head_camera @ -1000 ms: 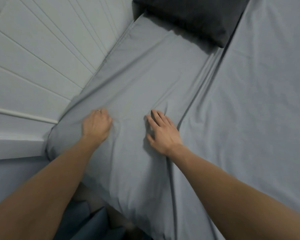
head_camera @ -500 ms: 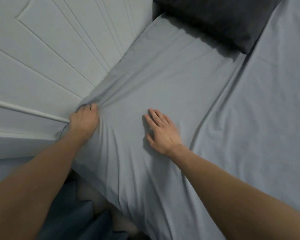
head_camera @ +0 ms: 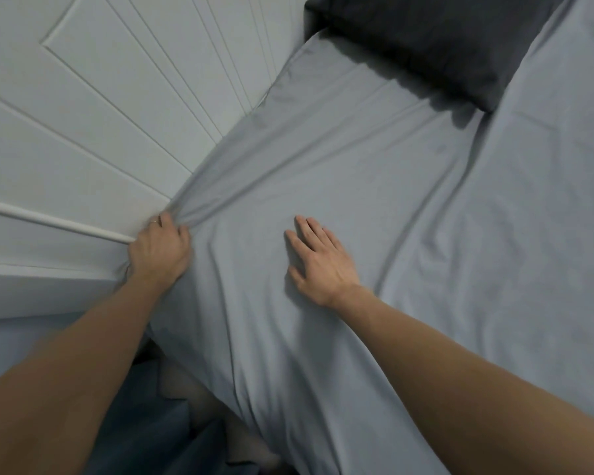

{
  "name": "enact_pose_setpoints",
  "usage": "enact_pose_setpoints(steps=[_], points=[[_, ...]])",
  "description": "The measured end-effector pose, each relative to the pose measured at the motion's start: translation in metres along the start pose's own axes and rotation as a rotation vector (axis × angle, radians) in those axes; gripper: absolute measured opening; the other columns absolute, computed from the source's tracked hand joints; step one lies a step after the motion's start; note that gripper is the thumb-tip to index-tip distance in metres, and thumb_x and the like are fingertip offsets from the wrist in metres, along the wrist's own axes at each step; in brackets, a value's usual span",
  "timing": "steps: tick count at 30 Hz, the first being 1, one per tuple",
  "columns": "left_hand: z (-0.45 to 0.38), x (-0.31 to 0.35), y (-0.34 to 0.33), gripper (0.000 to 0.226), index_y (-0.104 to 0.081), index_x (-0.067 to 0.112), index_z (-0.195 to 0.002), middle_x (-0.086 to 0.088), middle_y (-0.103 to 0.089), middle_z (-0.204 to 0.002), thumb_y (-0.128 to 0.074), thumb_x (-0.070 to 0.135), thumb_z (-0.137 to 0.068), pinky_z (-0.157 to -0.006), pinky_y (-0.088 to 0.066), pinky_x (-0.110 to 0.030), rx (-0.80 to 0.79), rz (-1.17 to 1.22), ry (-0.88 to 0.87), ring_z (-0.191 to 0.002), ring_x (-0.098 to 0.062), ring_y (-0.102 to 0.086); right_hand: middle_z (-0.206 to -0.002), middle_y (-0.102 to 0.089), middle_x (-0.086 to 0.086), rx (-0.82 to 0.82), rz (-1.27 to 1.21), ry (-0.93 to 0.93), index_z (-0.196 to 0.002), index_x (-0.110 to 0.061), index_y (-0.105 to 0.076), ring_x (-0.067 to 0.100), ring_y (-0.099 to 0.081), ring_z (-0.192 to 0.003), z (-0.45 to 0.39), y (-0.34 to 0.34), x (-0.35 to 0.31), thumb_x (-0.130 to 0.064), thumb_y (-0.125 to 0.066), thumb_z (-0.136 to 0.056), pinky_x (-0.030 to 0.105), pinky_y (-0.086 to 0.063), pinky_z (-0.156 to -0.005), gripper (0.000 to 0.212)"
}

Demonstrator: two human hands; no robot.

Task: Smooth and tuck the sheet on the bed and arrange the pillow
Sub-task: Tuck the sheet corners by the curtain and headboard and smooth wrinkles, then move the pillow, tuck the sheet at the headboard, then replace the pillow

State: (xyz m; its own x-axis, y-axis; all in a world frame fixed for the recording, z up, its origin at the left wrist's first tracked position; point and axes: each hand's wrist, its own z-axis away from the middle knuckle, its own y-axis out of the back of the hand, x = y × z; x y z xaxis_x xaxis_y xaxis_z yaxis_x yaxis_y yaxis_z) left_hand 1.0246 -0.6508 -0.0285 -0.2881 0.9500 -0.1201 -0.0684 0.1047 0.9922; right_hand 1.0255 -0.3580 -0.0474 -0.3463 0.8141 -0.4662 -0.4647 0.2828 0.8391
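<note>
Left hand (head_camera: 160, 250) still bunching sheet (head_camera: 340, 186) at bed's wall edge, fingers curled in; right hand (head_camera: 323, 264) staying flat, fingers straight.

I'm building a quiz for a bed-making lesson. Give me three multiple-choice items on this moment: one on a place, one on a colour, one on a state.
1. Where does the pillow lie?
A. at the top of the picture, on the bed
B. under the right hand
C. on the floor

2. What colour is the pillow?
A. white
B. dark grey
C. red

3. What is the left hand doing?
A. hanging idle
B. lifting the pillow
C. gripping the sheet at the bed's edge by the wall

Answers: 1 A, it lies far beyond both hands. 2 B, it is far darker than the light grey sheet. 3 C, folds fan out from its curled fingers, while the right hand lies flat on the sheet.
</note>
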Motion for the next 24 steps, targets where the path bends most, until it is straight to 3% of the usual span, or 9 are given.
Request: enact_pose_setpoints(steps=[6, 10, 16, 19, 21, 24], points=[[-0.009, -0.009, 0.002, 0.013, -0.047, 0.001, -0.104, -0.031, -0.058, -0.101, -0.041, 0.010, -0.097, -0.070, -0.048, -0.056, -0.106, -0.048, -0.066, -0.089, -0.048, -0.063, -0.169, 0.000, 0.001, -0.002, 0.002, -0.008, -0.159, -0.022, -0.019, 0.020, 0.003, -0.156, 0.003, 0.002, 0.005, -0.039, -0.047, -0.097, 0.036, -0.001, -0.126, 0.070], [-0.001, 0.017, 0.003, 0.018, -0.052, -0.001, -0.099, -0.032, -0.057, -0.095, -0.048, 0.016, -0.095, -0.071, -0.046, -0.055, -0.004, -0.013, -0.211, -0.088, -0.045, -0.057, -0.169, 0.001, 0.001, -0.016, 0.011, -0.020, -0.159, -0.025, -0.018, 0.020, 0.004, -0.156, 0.007, 0.004, 0.010, -0.041, -0.047, -0.097, 0.036, -0.001, -0.125, 0.069], [-0.022, 0.132, 0.015, 0.041, -0.054, 0.011, -0.125, -0.015, -0.054, -0.131, -0.056, 0.035, -0.093, -0.105, -0.036, -0.040, -0.153, 0.262, -0.532, -0.123, -0.033, -0.049, -0.169, -0.005, 0.004, 0.088, 0.037, -0.137, -0.158, -0.024, -0.021, 0.022, -0.004, -0.155, 0.012, 0.041, 0.044, -0.041, -0.052, -0.094, 0.038, -0.008, -0.125, 0.073], [-0.038, 0.203, 0.029, 0.075, -0.025, 0.028, -0.152, -0.010, -0.022, -0.160, -0.051, 0.059, -0.089, -0.120, -0.020, -0.041, -0.351, 0.315, -0.579, -0.148, -0.026, -0.018, -0.169, -0.006, 0.004, 0.136, 0.096, -0.215, -0.158, -0.024, -0.021, 0.023, -0.007, -0.155, 0.014, 0.075, 0.085, -0.040, -0.054, -0.092, 0.039, -0.012, -0.125, 0.075], [-0.041, 0.235, 0.033, 0.089, -0.003, 0.044, -0.152, -0.005, 0.000, -0.165, -0.046, 0.075, -0.081, -0.120, -0.016, -0.050, -0.516, 0.178, -0.553, -0.151, -0.022, 0.001, -0.169, -0.005, 0.004, 0.175, 0.112, -0.272, -0.158, -0.024, -0.021, 0.023, -0.007, -0.155, 0.018, 0.101, 0.117, -0.039, -0.055, -0.092, 0.039, -0.014, -0.124, 0.075], [-0.041, 0.241, 0.034, 0.101, 0.005, 0.050, -0.150, -0.003, 0.007, -0.164, -0.051, 0.080, -0.072, -0.115, -0.023, -0.056, -0.587, -0.019, -0.491, -0.151, -0.021, 0.004, -0.169, -0.004, 0.003, 0.212, 0.118, -0.318, -0.157, -0.025, -0.021, 0.023, -0.007, -0.155, 0.018, 0.125, 0.148, -0.038, -0.054, -0.093, 0.039, -0.013, -0.124, 0.074]])
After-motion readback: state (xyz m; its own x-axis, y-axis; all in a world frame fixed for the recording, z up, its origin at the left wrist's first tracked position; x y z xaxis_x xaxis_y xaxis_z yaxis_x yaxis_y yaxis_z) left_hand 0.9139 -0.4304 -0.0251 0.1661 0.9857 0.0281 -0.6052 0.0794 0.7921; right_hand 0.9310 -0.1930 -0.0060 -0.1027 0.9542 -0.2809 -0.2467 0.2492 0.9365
